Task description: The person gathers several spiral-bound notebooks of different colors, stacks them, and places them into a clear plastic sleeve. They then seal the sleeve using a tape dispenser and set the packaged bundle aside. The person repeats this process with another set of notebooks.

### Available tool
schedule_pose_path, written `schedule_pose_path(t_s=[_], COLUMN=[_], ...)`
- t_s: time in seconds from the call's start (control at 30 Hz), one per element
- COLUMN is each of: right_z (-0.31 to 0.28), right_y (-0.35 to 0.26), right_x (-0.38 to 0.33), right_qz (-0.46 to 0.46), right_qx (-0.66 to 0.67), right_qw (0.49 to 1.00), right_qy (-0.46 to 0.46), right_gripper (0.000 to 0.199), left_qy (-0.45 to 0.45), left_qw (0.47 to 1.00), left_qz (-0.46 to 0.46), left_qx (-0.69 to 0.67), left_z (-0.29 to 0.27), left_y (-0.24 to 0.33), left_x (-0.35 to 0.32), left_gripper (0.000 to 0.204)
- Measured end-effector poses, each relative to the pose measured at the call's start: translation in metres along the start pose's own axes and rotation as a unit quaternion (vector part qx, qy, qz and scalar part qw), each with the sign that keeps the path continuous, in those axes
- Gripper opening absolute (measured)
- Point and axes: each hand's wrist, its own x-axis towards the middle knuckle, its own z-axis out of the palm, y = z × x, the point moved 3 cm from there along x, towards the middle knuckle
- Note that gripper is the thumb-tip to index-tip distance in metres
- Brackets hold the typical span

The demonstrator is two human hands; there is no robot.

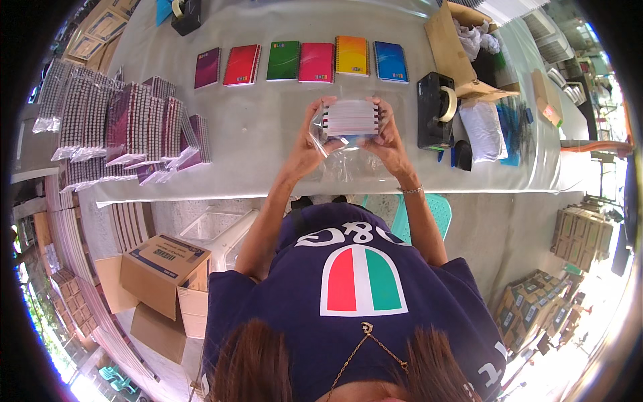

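In front of me, a small stack of spiral notebooks [351, 119] stands edge-on inside a clear plastic bag [348, 158], its pale page edges and dark spiral coils showing. My left hand [313, 137] is closed round the stack's left side. On the other side my right hand [386, 136] grips it too, fingers curled about the plastic. The bag's loose end hangs toward me. Just beyond my hands lies a row of several single notebooks: purple [207, 68], red [242, 65], green [283, 60], pink [316, 62], yellow [352, 55] and blue [391, 61].
Plastic-wrapped notebook piles [134, 124] fill the table's left end. A black tape dispenser [434, 110] stands at right, beside an open carton [462, 50] and a white packet [483, 130]. Another tape dispenser [187, 17] is far left. An open cardboard box [161, 268] sits below left.
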Motion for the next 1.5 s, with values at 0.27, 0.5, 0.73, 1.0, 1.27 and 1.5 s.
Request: schedule_pose_path(t_s=[0.27,0.5,0.73,1.0,1.27,1.5], right_z=[-0.012,0.025,-0.026,-0.016,0.004,0.002], right_y=[0.027,-0.068,-0.068,0.033,0.038,0.026], right_x=[-0.002,0.004,-0.015,-0.039,-0.015,0.002], right_qz=[-0.041,-0.214,-0.150,-0.082,-0.117,-0.158], right_qx=[-0.241,-0.593,-0.518,-0.333,-0.398,-0.349], right_qw=[0.968,0.776,0.833,0.929,0.907,0.921], right_qy=[0.048,-0.031,0.126,0.140,0.075,0.068], right_gripper=[0.085,0.025,0.032,0.073,0.059,0.037], left_qy=[0.005,-0.119,0.090,0.173,0.128,-0.019], left_qw=[0.991,0.774,0.887,0.922,0.878,0.856], left_qz=[0.056,0.213,0.239,0.163,0.211,0.213], left_qx=[0.121,0.585,0.384,0.306,0.411,0.470], left_z=[-0.029,-0.012,-0.033,-0.014,-0.012,-0.024], left_y=[-0.006,0.091,0.109,-0.016,-0.010,0.011], left_x=[-0.007,0.006,-0.017,-0.037,-0.017,0.002], left_gripper=[0.087,0.021,0.037,0.081,0.042,0.024])
